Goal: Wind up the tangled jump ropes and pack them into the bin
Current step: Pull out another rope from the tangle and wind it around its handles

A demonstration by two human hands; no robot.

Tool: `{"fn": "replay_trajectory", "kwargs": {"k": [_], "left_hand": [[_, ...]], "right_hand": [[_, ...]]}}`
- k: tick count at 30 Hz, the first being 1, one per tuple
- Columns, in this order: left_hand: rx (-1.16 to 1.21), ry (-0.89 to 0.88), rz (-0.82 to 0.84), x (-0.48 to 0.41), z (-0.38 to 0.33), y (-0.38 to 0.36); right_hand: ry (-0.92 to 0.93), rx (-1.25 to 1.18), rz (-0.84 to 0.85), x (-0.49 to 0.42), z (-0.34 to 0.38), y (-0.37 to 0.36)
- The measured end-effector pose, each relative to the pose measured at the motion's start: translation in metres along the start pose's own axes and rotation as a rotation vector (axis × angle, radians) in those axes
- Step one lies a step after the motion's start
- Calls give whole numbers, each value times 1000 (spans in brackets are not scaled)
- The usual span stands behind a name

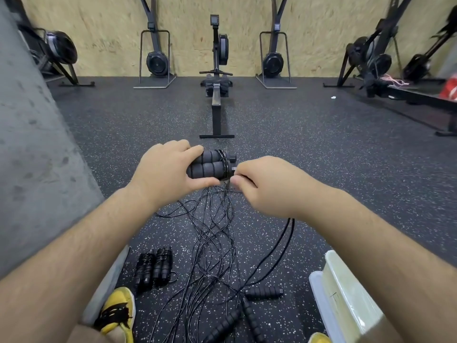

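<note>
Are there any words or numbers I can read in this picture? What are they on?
Nothing here can be read.
Rowing machine screen: too small and blurred to read.
Red item on the far right: it has white marks, too blurred to read.

Speckled rubber floor (321, 154), plywood wall (103, 23), rowing machine (217, 78) in the middle

Two wound bundles (144, 269), two held handles (207, 167), three loose handles (263, 292), one bin (351, 300)
</note>
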State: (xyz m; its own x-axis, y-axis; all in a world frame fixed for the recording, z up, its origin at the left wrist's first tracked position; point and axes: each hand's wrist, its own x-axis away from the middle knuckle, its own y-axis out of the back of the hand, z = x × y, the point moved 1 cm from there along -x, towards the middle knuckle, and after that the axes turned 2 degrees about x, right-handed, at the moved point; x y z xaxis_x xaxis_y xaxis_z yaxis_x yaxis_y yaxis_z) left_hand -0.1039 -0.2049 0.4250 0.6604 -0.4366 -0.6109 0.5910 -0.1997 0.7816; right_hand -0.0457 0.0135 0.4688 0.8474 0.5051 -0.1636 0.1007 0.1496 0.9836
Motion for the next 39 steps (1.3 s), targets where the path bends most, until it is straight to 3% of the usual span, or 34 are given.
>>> {"fn": "replay_trajectory", "kwargs": {"k": [5,13,28,33,36,39], "left_hand": [[50,-88,36,0,-2,4],[271,-240,206,7,-22,12],[572,-75,172,22,-44,40],[461,24,75,15,-41,35],[369,53,58,9,-23,22],[337,82,48,7,-9,9]], "right_hand": [[66,167,-165,-5,-10,-1],[112,46,-231,-10,-33,-2],[-24,-924,-220,-25,-46,-28],[-176,-761,-84,-33,-27,-49],[-298,-867,-66,-32,-8,-59],[-272,-829,-81,-33,0,-53]]}}
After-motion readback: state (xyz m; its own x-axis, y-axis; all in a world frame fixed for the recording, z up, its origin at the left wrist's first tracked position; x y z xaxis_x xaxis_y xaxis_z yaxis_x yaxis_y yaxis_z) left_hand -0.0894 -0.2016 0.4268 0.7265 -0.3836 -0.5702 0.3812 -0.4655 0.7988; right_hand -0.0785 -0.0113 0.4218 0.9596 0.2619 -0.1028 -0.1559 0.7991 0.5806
